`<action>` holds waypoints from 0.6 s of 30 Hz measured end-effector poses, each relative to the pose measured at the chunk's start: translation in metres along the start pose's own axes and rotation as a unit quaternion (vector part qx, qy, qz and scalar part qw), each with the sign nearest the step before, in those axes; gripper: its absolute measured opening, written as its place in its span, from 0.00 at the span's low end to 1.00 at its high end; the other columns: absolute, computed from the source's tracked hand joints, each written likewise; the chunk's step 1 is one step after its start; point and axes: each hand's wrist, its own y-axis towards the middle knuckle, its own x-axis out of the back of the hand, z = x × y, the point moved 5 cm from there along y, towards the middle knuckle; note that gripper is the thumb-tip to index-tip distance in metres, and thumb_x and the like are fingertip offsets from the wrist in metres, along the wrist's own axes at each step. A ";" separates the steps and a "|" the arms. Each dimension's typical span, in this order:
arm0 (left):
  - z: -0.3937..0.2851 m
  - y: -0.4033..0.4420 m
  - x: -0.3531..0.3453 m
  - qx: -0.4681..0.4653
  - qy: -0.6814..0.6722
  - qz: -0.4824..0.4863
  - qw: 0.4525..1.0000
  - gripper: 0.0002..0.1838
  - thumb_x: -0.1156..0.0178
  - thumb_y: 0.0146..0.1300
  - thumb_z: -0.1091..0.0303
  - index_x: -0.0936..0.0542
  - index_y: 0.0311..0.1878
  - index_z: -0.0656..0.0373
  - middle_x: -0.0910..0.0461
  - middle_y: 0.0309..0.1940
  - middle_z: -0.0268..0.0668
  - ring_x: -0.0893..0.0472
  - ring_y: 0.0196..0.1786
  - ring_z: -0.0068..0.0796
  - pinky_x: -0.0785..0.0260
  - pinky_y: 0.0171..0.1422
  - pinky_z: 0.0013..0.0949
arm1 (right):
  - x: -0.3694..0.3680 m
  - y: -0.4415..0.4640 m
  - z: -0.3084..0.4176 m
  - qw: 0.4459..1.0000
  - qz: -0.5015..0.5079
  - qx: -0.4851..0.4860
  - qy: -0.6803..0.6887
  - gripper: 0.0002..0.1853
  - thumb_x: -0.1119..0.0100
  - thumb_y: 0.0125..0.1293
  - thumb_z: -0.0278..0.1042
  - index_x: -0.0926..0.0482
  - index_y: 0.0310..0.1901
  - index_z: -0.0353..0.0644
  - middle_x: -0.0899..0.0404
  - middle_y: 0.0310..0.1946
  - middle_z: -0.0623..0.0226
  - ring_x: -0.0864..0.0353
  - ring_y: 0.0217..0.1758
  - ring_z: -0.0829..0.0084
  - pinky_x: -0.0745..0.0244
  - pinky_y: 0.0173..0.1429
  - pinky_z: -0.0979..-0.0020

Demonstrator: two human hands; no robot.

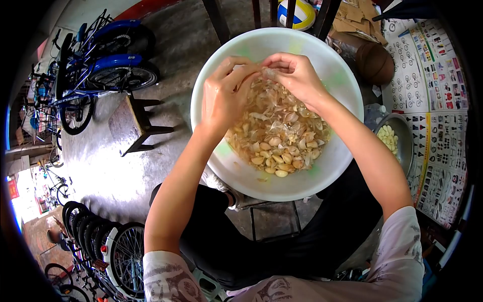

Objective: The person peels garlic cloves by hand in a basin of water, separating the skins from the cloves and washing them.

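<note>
A large white plastic basin (276,194) holds water, loose papery garlic skins (274,113) and many unpeeled garlic cloves (287,156). Over the far part of the basin, my left hand (226,90) and my right hand (297,78) meet at the fingertips. Both are closed in a pinch on a small pale garlic clove (269,74) with thin skin about it, mostly covered by the fingers. To the right, a metal bowl (405,143) contains peeled white garlic cloves (387,138); neither hand touches it.
Newspaper-like printed sheets (432,100) cover the table on the right. A brown basketball (375,61) and a clear plastic container (373,115) sit beside the basin. Beyond it are dark chair slats (216,20) and a volleyball (299,14). A wooden stool (128,123) and bicycles (110,65) stand left.
</note>
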 end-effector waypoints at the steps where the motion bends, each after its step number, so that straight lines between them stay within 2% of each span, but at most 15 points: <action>1: -0.001 0.001 0.000 -0.034 -0.007 -0.002 0.999 0.05 0.32 0.58 0.78 0.14 0.38 0.62 0.16 0.32 0.32 0.29 0.24 0.21 0.36 0.29 0.25 | -0.001 0.000 -0.002 1.000 0.000 0.000 0.000 0.08 0.39 0.68 0.22 0.19 0.48 0.34 0.17 0.43 0.67 0.17 0.45 0.81 0.22 0.51 0.78; 3: 0.003 0.002 -0.001 -0.029 -0.022 -0.016 0.999 0.04 0.32 0.59 0.78 0.14 0.37 0.62 0.17 0.32 0.32 0.29 0.24 0.20 0.36 0.30 0.24 | -0.004 0.000 -0.004 0.999 -0.004 0.020 0.042 0.08 0.33 0.65 0.26 0.18 0.44 0.33 0.16 0.38 0.68 0.17 0.41 0.81 0.22 0.47 0.78; 5: 0.002 0.000 0.000 -0.024 -0.036 -0.031 0.999 0.03 0.33 0.59 0.78 0.15 0.36 0.63 0.17 0.31 0.32 0.30 0.25 0.19 0.36 0.31 0.24 | -0.006 -0.002 -0.003 0.998 -0.001 0.013 0.054 0.08 0.33 0.65 0.26 0.18 0.44 0.33 0.16 0.38 0.68 0.17 0.41 0.81 0.21 0.46 0.78; 7: 0.008 -0.001 0.000 0.120 -0.070 -0.014 0.990 0.03 0.35 0.61 0.79 0.15 0.37 0.66 0.16 0.32 0.37 0.21 0.29 0.22 0.29 0.34 0.27 | -0.008 -0.003 -0.004 0.998 0.002 0.006 0.066 0.08 0.33 0.65 0.26 0.18 0.43 0.32 0.16 0.38 0.68 0.17 0.41 0.81 0.21 0.45 0.78; 8: 0.009 -0.001 -0.001 0.121 -0.070 -0.014 0.990 0.03 0.35 0.61 0.79 0.15 0.37 0.66 0.16 0.32 0.37 0.21 0.29 0.22 0.29 0.34 0.27 | -0.008 -0.003 -0.003 0.998 -0.001 0.017 0.059 0.08 0.33 0.65 0.26 0.19 0.43 0.33 0.16 0.38 0.67 0.18 0.41 0.81 0.21 0.44 0.78; 10: 0.019 -0.003 -0.004 0.207 -0.124 -0.008 0.970 0.03 0.35 0.64 0.76 0.15 0.36 0.65 0.17 0.30 0.28 0.31 0.29 0.11 0.37 0.34 0.20 | -0.008 -0.004 -0.002 0.998 -0.006 0.026 0.051 0.08 0.34 0.65 0.26 0.19 0.43 0.33 0.17 0.37 0.67 0.18 0.41 0.82 0.21 0.44 0.77; 11: 0.018 -0.003 -0.004 0.208 -0.124 -0.007 0.970 0.03 0.35 0.64 0.76 0.15 0.36 0.65 0.17 0.30 0.28 0.31 0.29 0.11 0.37 0.34 0.20 | -0.008 -0.004 0.001 0.998 -0.006 0.044 0.044 0.08 0.34 0.66 0.26 0.19 0.43 0.33 0.17 0.37 0.68 0.18 0.40 0.81 0.21 0.43 0.77; 13: 0.020 -0.003 -0.005 0.283 -0.145 0.009 0.948 0.05 0.35 0.66 0.73 0.15 0.38 0.67 0.18 0.31 0.26 0.30 0.30 0.11 0.37 0.35 0.20 | -0.010 -0.005 0.004 0.997 -0.005 0.062 0.037 0.08 0.35 0.66 0.27 0.20 0.44 0.33 0.18 0.37 0.68 0.19 0.40 0.81 0.21 0.42 0.77; 16: 0.024 -0.004 -0.007 0.294 -0.198 -0.002 0.935 0.06 0.35 0.67 0.72 0.15 0.39 0.67 0.19 0.30 0.26 0.30 0.31 0.10 0.37 0.35 0.19 | -0.011 -0.007 0.005 0.997 -0.018 0.067 0.042 0.07 0.37 0.67 0.26 0.20 0.44 0.33 0.18 0.37 0.68 0.19 0.40 0.80 0.19 0.42 0.75; 18: 0.021 -0.003 -0.004 0.311 -0.206 -0.001 0.928 0.07 0.35 0.67 0.72 0.15 0.40 0.67 0.19 0.31 0.27 0.31 0.31 0.10 0.37 0.35 0.19 | -0.011 -0.007 0.008 0.993 0.012 0.106 0.051 0.09 0.37 0.68 0.27 0.20 0.46 0.33 0.18 0.38 0.68 0.18 0.42 0.79 0.18 0.43 0.74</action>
